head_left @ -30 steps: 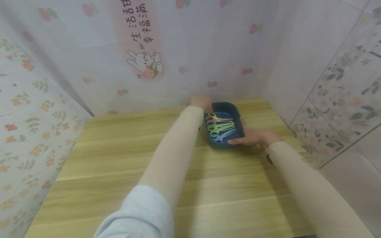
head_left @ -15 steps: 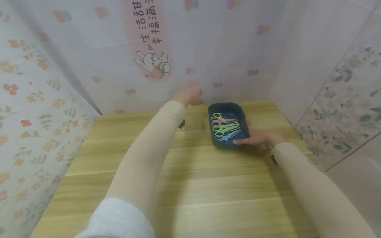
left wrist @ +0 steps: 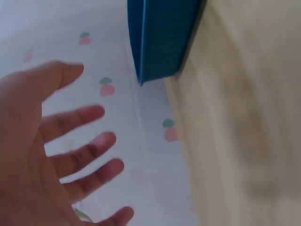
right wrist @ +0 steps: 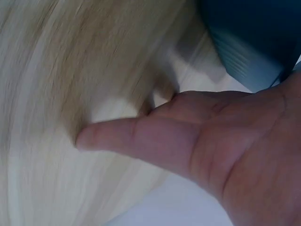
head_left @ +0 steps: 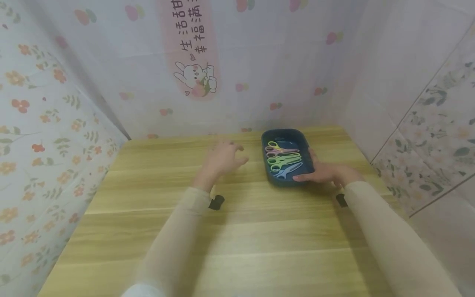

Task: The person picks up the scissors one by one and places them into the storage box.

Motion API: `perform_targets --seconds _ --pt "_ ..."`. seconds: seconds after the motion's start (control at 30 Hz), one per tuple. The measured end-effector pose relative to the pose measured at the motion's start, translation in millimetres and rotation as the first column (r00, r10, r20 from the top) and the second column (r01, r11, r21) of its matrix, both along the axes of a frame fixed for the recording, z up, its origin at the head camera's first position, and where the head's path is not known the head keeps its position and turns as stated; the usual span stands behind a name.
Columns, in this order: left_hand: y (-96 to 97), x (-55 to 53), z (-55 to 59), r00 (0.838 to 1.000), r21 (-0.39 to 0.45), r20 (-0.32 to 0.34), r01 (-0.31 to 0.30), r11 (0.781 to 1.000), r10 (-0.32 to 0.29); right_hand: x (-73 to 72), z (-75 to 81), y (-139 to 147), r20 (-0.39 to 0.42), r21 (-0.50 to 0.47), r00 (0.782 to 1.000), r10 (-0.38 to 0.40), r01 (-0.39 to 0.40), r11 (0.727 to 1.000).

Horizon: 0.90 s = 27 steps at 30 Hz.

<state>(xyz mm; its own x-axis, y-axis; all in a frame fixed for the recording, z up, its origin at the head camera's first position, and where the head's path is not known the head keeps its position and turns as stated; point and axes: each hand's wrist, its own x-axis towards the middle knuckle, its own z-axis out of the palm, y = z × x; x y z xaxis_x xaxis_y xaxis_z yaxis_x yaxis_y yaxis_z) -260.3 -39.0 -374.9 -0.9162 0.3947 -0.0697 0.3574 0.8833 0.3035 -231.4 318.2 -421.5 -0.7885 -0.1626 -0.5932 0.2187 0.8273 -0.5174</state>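
Observation:
A dark blue plastic bin (head_left: 269, 175) stands at the back right of the wooden table, its side also in the left wrist view. In it lie several children's scissors: a yellow pair (head_left: 273, 144), a pink pair (head_left: 282, 152), green scissors (head_left: 283, 160) and a blue pair (head_left: 289, 169). My right hand (head_left: 323, 171) holds the bin's near right corner, thumb over the rim and fingers along the outer side; one finger touches the table in the right wrist view. Left of the bin, my left hand (head_left: 224, 159) hovers with spread, loosely bent fingers and nothing in them.
The wooden table (head_left: 148, 177) ends at a printed white curtain (head_left: 237, 53) close behind the bin. Flowered panels close off the left and right sides. A dark camera piece (head_left: 216, 202) sits at my left wrist.
My left hand has drawn away from the bin's left side, up and left, then down over the table as its fingers spread. My right hand stays on the bin.

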Motion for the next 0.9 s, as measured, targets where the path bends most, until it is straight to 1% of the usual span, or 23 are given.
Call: perform_targets --seconds 0.1,0.2,0.27,0.33,0.4,0.43,0.5,0.6,0.67,0.73,0.8,0.87,0.9 --pt "-11.6 24.3 -19.5 0.996 0.099 0.045 -0.078 0.992 0.074 -1.5 -2.2 0.1 -0.010 -0.010 1.000 -0.004 0.004 1.000" --pt "-24.8 48.2 -34.8 0.989 0.187 0.062 -0.145 0.972 0.136 -0.3 -3.4 -0.9 -0.027 -0.025 1.000 0.001 -0.002 1.000" --pt "-32.8 59.8 -42.5 0.985 0.213 0.051 -0.175 0.961 0.168 0.3 -3.9 -0.5 -0.054 -0.026 0.998 0.016 -0.017 1.000" --pt "-39.7 67.5 -46.9 0.983 0.223 0.020 -0.185 0.957 0.185 0.0 -4.3 0.8 -0.110 -0.025 0.993 0.037 -0.040 0.999" --pt "-45.0 69.8 -46.6 0.980 0.214 0.002 -0.195 0.957 0.199 -1.1 -5.3 2.9 -0.189 -0.039 0.981 0.051 -0.060 0.997" --pt "-47.7 69.7 -45.9 0.979 0.213 -0.007 -0.195 0.957 0.201 -1.1 -5.1 3.6 -0.235 -0.042 0.970 0.059 -0.071 0.997" --pt "-51.8 69.7 -40.3 0.978 0.219 -0.018 -0.200 0.955 0.209 -0.1 -1.8 3.5 -0.306 -0.043 0.950 0.069 -0.086 0.995" --pt "-56.6 68.8 -30.2 0.974 0.214 -0.055 -0.204 0.955 0.221 5.7 11.2 -3.7 -0.349 0.015 0.933 0.086 -0.086 0.996" --pt "-58.3 68.6 -22.3 0.970 0.217 -0.088 -0.204 0.955 0.227 9.9 24.1 -14.1 -0.369 0.073 0.924 0.103 -0.082 0.994" --pt "-59.7 69.4 -16.7 0.965 0.220 -0.124 -0.199 0.955 0.230 17.0 36.8 -27.8 -0.393 0.125 0.913 0.107 -0.062 0.990" --pt "-61.7 71.7 -13.5 0.962 0.228 -0.142 -0.198 0.953 0.234 26.2 45.3 -43.2 -0.430 0.148 0.898 0.089 -0.027 0.989" --pt "-64.0 75.6 -12.5 0.960 0.235 -0.142 -0.205 0.950 0.242 38.0 48.2 -57.5 -0.458 0.183 0.885 0.084 0.002 0.983" --pt "-65.5 77.5 -12.8 0.959 0.233 -0.139 -0.212 0.949 0.248 44.3 47.7 -63.8 -0.459 0.187 0.885 0.073 0.016 0.982"
